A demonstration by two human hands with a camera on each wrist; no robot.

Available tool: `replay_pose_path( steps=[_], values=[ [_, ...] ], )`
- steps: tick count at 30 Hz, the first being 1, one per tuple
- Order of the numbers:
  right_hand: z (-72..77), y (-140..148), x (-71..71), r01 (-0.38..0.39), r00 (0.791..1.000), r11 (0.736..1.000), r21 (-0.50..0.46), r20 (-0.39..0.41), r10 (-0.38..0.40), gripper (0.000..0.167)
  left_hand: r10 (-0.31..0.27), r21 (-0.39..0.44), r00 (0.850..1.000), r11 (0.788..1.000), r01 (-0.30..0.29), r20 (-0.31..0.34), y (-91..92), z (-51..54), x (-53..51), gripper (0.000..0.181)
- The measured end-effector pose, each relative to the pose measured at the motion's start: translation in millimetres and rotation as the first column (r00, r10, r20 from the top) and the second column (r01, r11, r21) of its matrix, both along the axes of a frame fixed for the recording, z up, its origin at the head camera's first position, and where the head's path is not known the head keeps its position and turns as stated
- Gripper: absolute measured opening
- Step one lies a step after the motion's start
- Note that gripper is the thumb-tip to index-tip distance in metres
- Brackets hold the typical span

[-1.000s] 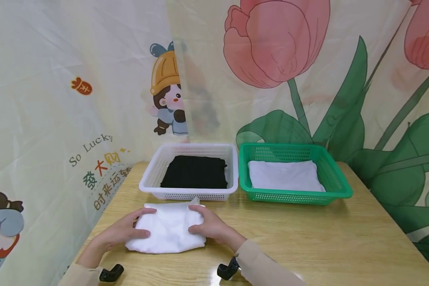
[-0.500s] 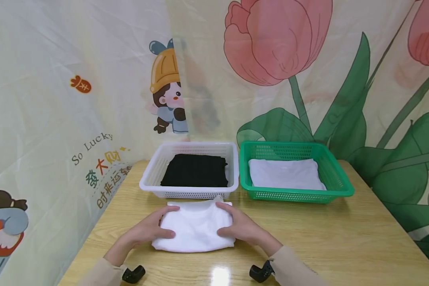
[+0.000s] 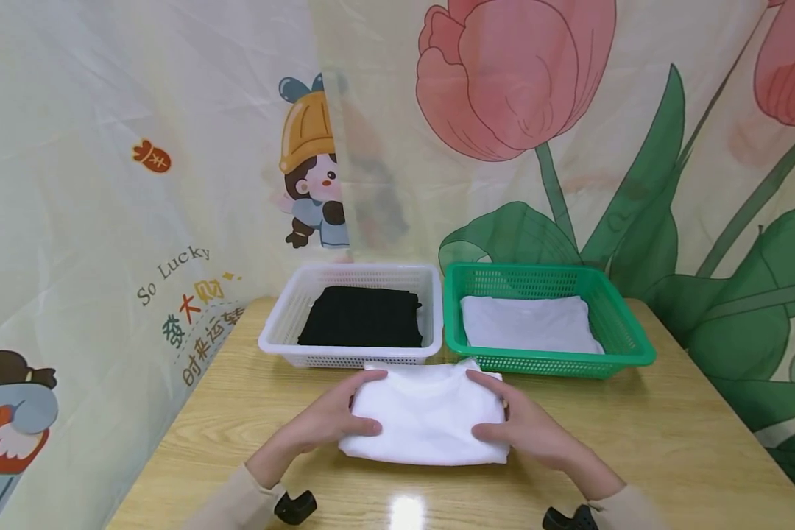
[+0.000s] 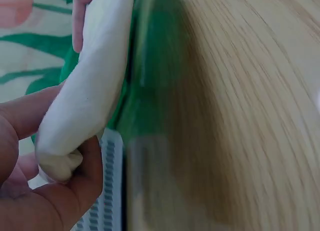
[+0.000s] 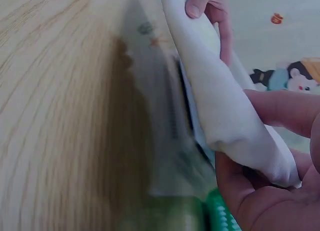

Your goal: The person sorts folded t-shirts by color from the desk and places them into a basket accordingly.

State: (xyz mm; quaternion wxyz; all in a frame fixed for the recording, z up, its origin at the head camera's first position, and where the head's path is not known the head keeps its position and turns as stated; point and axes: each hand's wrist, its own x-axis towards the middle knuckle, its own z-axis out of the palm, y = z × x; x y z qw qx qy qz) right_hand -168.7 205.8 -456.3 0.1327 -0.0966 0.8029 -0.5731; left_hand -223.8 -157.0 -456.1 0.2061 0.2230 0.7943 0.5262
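Note:
A folded white garment (image 3: 427, 419), likely a shirt with its neckline at the far side, is held up off the table between both hands. My left hand (image 3: 334, 419) grips its left end, and my right hand (image 3: 530, 423) grips its right end. In the left wrist view, the thumb and curled fingers of the left hand (image 4: 55, 186) pinch the rolled edge of the garment (image 4: 85, 101). The right wrist view has the right hand (image 5: 270, 191) curled round the other end of the garment (image 5: 220, 96), fingers beneath it.
Behind the garment stands a white basket (image 3: 278, 346) with folded black cloth (image 3: 364, 316) in it. To its right is a green basket (image 3: 626, 346) holding a folded white cloth (image 3: 530, 324). A printed curtain (image 3: 384, 132) hangs behind the wooden table (image 3: 669, 449).
Both hands have carried the folded white garment to the right, from in front of the white basket to in front of the gap between the baskets. The baskets stay put.

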Motion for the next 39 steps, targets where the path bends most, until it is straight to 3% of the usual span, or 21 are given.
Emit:
replay_pose_path(
  steps=[5, 12, 16, 21, 25, 30, 39],
  values=[
    [22.0, 34, 8.0, -0.011, 1.000, 0.999, 0.048, -0.009, 0.011, 0.087, -0.038, -0.015, 0.997, 0.999, 0.037, -0.061, 26.7, 16.4, 3.3, 0.085],
    [57.6, 73, 18.8, -0.025, 0.999, 1.000, 0.006, -0.020, 0.025, 0.088, -0.088, -0.044, 0.983, 0.996, 0.082, -0.161, 63.2, 49.4, 1.9, 0.084],
    [78.5, 91, 15.7, -0.017, 0.997, 1.000, 0.017, -0.070, 0.018, 0.087, -0.105, -0.024, 0.975, 0.994, 0.102, -0.193, 82.1, 73.4, -6.0, 0.085],
    [103.3, 108, 1.3, 0.045, 0.989, 0.993, 0.105, -0.145, -0.029, 0.089, -0.090, -0.012, 0.963, 0.996, 0.090, -0.255, 108.8, 92.4, -27.5, 0.088],
    [113.6, 123, -16.9, 0.086, 0.982, 0.981, 0.174, -0.180, -0.055, 0.094, -0.074, 0.022, 0.960, 0.996, 0.084, -0.271, 132.6, 98.6, -49.5, 0.091],
    [111.8, 146, -46.2, 0.123, 0.975, 0.955, 0.271, -0.211, -0.066, 0.099, -0.049, 0.028, 0.952, 0.998, 0.060, -0.302, 160.7, 97.8, -75.1, 0.094],
    [92.5, 180, -93.6, 0.140, 0.979, 0.942, 0.305, -0.184, -0.086, 0.103, 0.058, -0.022, 0.942, 0.997, -0.069, -0.329, 211.4, 80.9, -112.2, 0.096]
  ],
)
